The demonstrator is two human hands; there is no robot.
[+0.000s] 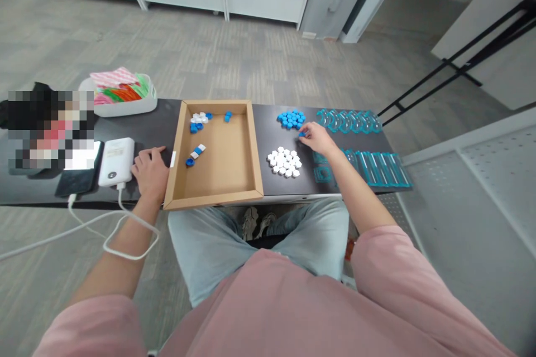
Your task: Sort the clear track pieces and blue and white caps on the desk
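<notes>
My right hand (317, 138) pinches a small blue hexagonal piece (302, 134) over the table. Just beyond it lies a pile of blue hexagonal pieces (290, 119), and nearer me a pile of white hexagonal pieces (284, 162). Flat on the table beside the left wall of a shallow cardboard tray (213, 202) rests my left hand (151, 172), fingers spread, holding nothing. Inside the tray are a mixed cluster of white and blue pieces (200, 120), a short blue stack (228, 116) and a white-and-blue row (197, 152) with a blue piece (190, 162) at its end.
Clear teal plastic parts (349, 121) stand in rows at the right, with more teal parts (383, 169) nearer me. To the left are a white power bank (116, 162) with a cable, a dark phone (79, 175) and a white bin (129, 107) of colourful items.
</notes>
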